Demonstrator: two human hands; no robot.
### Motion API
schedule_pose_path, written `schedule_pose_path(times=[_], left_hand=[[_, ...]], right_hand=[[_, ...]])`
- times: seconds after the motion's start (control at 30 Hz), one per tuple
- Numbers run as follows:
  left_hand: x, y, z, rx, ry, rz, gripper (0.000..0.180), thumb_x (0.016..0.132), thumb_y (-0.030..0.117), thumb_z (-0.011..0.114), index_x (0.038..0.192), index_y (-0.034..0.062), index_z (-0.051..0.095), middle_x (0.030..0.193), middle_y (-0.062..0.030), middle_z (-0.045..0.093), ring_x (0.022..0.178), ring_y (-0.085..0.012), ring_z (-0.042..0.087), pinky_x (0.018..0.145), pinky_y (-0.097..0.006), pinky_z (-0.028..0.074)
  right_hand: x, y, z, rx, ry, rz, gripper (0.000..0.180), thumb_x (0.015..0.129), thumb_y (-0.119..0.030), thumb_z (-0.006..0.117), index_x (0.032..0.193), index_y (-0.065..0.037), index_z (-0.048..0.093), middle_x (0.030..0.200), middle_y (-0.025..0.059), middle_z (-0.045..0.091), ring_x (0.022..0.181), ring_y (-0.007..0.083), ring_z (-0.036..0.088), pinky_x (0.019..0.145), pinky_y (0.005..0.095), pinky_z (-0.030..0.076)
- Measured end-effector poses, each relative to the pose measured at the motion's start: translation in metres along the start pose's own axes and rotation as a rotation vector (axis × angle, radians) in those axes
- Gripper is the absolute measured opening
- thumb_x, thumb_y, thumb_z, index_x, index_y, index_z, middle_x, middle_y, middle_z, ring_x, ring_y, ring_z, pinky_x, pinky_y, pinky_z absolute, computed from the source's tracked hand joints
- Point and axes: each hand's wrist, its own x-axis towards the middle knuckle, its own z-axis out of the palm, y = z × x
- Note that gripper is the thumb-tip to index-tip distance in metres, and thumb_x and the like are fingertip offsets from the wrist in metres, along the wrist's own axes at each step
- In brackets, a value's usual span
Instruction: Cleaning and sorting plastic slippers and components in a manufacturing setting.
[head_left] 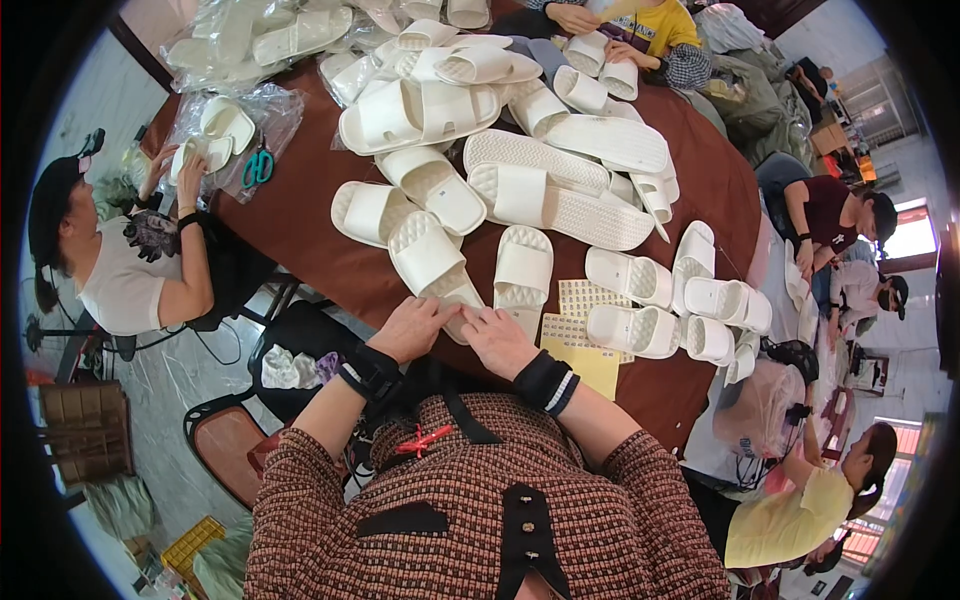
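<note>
Left hand point(412, 327) and right hand point(497, 340) side by side at the near edge of the round brown table point(300, 225), fingers curled down onto the heel end of one cream-white foam slide slipper point(432, 262) lying sole-up, toe pointing away. Whether either hand truly grips it: cannot tell. Just right of the right hand, yellow sticker sheets point(580, 335). Beyond, a heap of matching white slippers point(520, 150); far left, green-handled scissors point(258, 167).

A packing workshop: white slippers point(520, 190) heaped across a brown desk point(300, 220), bagged pairs point(225, 125) at upper left, yellow label sheets point(580, 330) near centre, and several seated workers point(120, 270) around the edges.
</note>
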Motion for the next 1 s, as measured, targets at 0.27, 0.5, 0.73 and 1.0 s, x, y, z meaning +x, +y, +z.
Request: schedule_pose_path(times=[0.27,0.5,0.73,1.0], left_hand=[[0.008,0.001,-0.006,0.043,0.011,0.002,0.048,0.075,0.003,0.055,0.122,0.0097,0.05,0.087,-0.0121,0.053,0.078,-0.0303,0.054,0.07,-0.039,0.044],[0.005,-0.001,-0.003,0.018,0.051,0.026,0.047,0.075,0.003,0.055,0.122,0.0098,0.05,0.087,-0.0126,0.053,0.077,-0.0303,0.054,0.069,-0.039,0.045],[0.006,0.001,-0.006,0.055,0.004,0.009,0.049,0.076,0.004,0.055,0.124,0.0097,0.048,0.087,-0.0124,0.053,0.077,-0.0303,0.054,0.069,-0.038,0.045],[0.007,0.0,-0.004,0.081,-0.034,-0.005,0.053,0.075,0.005,0.055,0.127,0.0088,0.046,0.089,-0.0128,0.055,0.079,-0.0308,0.055,0.072,-0.039,0.046]], right_hand=[[-0.001,0.013,-0.005,0.033,-0.027,0.0,0.02,0.077,-0.012,0.049,0.094,-0.004,0.054,0.121,0.01,0.052,0.092,0.0229,0.05,0.079,0.0343,0.041],[0.001,0.015,-0.004,0.078,0.014,0.027,0.022,0.075,-0.008,0.05,0.097,-0.003,0.053,0.121,0.008,0.05,0.09,0.024,0.049,0.08,0.0356,0.042],[0.007,0.019,-0.002,0.065,0.0,0.049,0.022,0.078,-0.009,0.048,0.098,-0.003,0.054,0.121,0.0079,0.05,0.089,0.0238,0.049,0.081,0.0358,0.042],[0.007,0.018,-0.002,-0.038,0.006,0.026,0.018,0.077,-0.012,0.049,0.093,-0.007,0.056,0.118,0.0079,0.055,0.089,0.0227,0.051,0.079,0.0348,0.042]])
